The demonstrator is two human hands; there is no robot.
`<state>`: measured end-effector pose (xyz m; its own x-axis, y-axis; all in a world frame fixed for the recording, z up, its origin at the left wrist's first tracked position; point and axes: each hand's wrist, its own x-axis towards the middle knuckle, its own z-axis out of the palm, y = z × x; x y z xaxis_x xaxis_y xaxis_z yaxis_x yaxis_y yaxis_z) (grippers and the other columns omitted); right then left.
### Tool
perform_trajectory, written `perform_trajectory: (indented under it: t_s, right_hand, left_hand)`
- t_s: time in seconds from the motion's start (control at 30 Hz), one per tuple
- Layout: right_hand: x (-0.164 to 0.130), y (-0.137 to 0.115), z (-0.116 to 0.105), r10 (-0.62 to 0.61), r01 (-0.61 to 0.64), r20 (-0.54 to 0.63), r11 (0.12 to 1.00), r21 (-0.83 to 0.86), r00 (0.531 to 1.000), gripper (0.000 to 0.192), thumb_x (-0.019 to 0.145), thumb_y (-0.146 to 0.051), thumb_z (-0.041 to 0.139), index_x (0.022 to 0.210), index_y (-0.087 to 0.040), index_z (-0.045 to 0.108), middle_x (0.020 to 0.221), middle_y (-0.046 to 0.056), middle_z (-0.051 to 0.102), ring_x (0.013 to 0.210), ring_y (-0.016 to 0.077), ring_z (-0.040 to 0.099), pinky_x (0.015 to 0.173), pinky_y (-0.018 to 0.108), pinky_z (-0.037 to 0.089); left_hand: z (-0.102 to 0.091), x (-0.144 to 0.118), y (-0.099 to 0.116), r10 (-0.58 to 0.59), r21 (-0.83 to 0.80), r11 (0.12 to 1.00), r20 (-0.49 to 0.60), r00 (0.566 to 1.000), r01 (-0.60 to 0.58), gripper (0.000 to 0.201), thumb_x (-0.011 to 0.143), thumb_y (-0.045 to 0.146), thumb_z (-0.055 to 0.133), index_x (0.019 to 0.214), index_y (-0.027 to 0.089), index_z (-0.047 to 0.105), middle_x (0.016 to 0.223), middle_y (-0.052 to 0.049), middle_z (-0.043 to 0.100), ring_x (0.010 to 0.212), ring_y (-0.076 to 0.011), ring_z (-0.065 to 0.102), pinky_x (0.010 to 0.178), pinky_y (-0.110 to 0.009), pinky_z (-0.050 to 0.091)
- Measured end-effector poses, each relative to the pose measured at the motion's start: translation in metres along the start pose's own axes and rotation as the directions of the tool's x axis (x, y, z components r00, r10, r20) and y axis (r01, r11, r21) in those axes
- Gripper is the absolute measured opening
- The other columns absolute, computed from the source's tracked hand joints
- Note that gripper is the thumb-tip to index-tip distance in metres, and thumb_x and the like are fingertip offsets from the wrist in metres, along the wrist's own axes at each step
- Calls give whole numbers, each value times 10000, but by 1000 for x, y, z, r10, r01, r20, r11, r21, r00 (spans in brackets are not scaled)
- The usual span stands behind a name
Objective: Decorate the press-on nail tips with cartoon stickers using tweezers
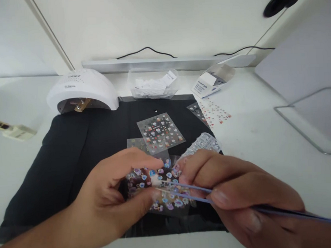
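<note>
A clear sheet of small purple, blue and white nail stickers (pixel 170 206) is in front of me. My left hand (pixel 110 187) curls around its left side, with the thumb and index finger on it. My right hand (pixel 237 198) holds blue-purple tweezers (pixel 194 193), and its fingertips also touch the sheet's right edge. The tweezer tips are slightly apart at a whitish sticker (pixel 155 180) near my left thumb; whether they grip it I cannot tell. Beyond lie another clear sticker sheet (pixel 162 133) and a clear case of small gems (pixel 204 142), partly hidden by my right hand.
A white nail lamp (pixel 81 86) stands at the back left of the black mat (pixel 71 144). Behind the mat are a plastic tub of white packets (pixel 154 93) and an open alcohol pad box (pixel 205 85). More stickers (pixel 217 113) and a wire stand (pixel 300 130) are right.
</note>
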<state>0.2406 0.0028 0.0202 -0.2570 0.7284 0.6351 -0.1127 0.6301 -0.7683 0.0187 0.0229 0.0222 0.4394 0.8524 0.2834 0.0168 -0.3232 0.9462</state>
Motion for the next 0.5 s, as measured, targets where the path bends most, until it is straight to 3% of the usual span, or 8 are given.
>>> perform_trajectory:
  t_s: [0.2,0.5]
  right_hand:
    - [0,-4,0,23,-23,0,1000,-16,1000,261,926,-270,577,1136,-246,730,740,57,675,728,224,678,657,414,596]
    - [-3,-4,-1,25,-24,6,999,-30,1000,265,942,-247,559,1143,-224,729,706,47,646,673,215,660,622,416,602]
  left_hand:
    - [2,-1,4,-63,-18,998,-49,997,62,299,811,69,702,1013,287,736,797,45,682,621,-65,653,610,-135,554]
    - [1,2,7,-88,-26,996,-41,995,87,243,812,88,722,964,273,765,796,36,697,588,-64,661,566,-121,557]
